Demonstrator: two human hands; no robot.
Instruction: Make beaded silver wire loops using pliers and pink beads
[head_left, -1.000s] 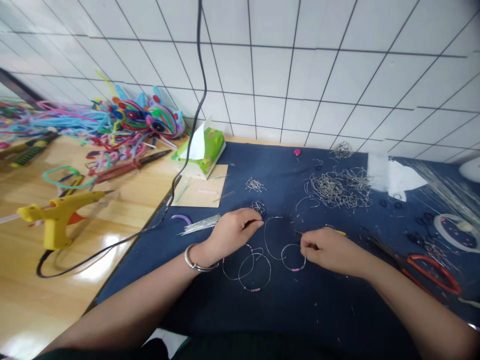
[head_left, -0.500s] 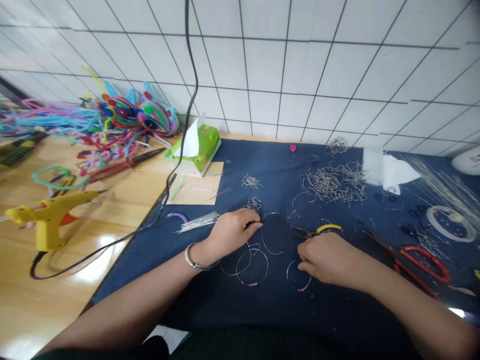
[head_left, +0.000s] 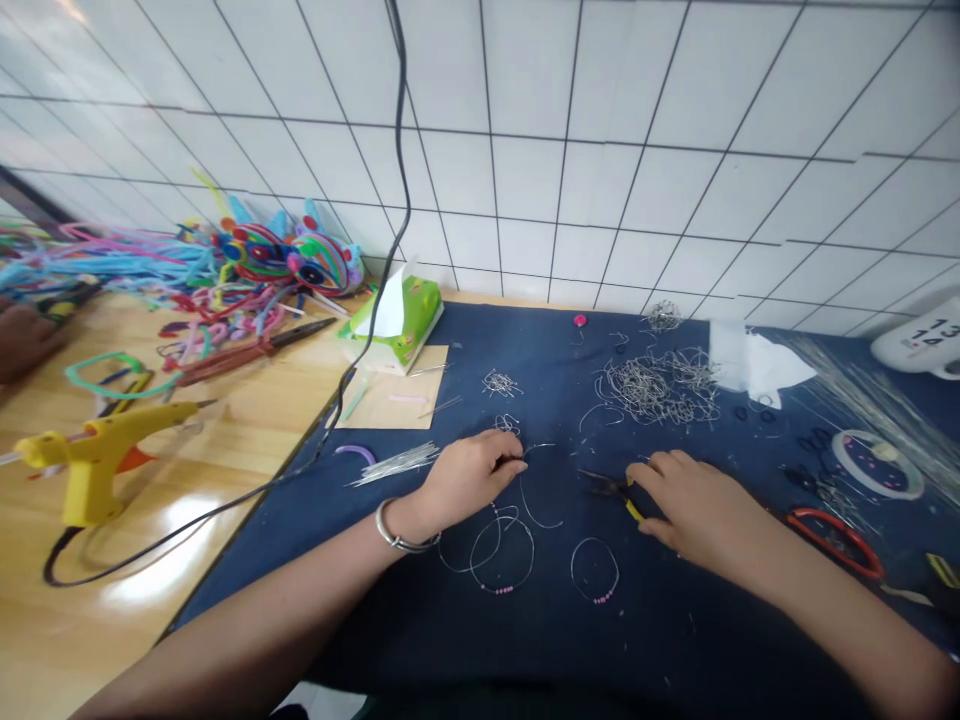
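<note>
My left hand (head_left: 471,472), with a silver bangle (head_left: 405,540) at the wrist, is closed in a pinch on a thin wire (head_left: 534,512). The wire curves out past the fingertips. My right hand (head_left: 694,505) has its thumb and fingers around the yellow handles of small pliers (head_left: 606,486), whose dark jaws point left. Below the left hand lie overlapping wire loops (head_left: 504,590) with pink beads. A separate wire ring (head_left: 595,572) with pink beads rests on the dark blue cloth (head_left: 555,650) between the hands.
A tangle of bent wires (head_left: 652,388) lies beyond the right hand. Straight wires (head_left: 397,463) are left of my left hand. Red-handled scissors (head_left: 840,540) lie at right. A yellow glue gun (head_left: 97,455), its black cord (head_left: 217,522) and a tissue pack (head_left: 405,320) are left. Another person's hand (head_left: 26,340) shows far left.
My right hand has moved off the beaded ring to the right and taken hold of the pliers, whose handles have turned. My left hand keeps its pinch. Another person's hand has appeared at far left.
</note>
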